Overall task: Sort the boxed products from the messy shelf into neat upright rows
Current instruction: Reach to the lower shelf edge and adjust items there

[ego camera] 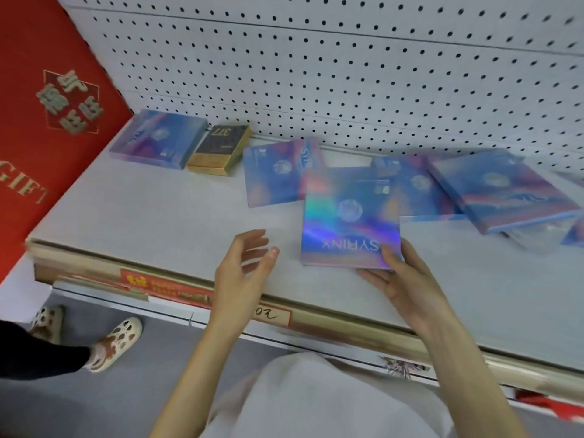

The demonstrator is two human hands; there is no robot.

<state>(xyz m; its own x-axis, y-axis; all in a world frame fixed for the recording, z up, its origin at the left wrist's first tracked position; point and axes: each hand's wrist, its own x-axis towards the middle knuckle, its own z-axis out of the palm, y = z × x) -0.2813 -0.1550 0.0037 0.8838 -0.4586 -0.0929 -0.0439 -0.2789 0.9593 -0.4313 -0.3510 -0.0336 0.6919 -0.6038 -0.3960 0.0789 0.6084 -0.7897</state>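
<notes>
Head view, box: holographic box mid-frame; right hand pinches its 5 o'clock corner, thumb on top, fingers beneath.
Left hand: left hand at the box's 9 o'clock, just apart, fingers loosely spread, holding nothing.
Surface: white shelf, pegboard at 12; loose boxes lying flat from 10 to 3; red gift box at 9; grey floor below.
Heading: long axis 12–6; SYRINX lettering at the 6 end, upside down.
</notes>
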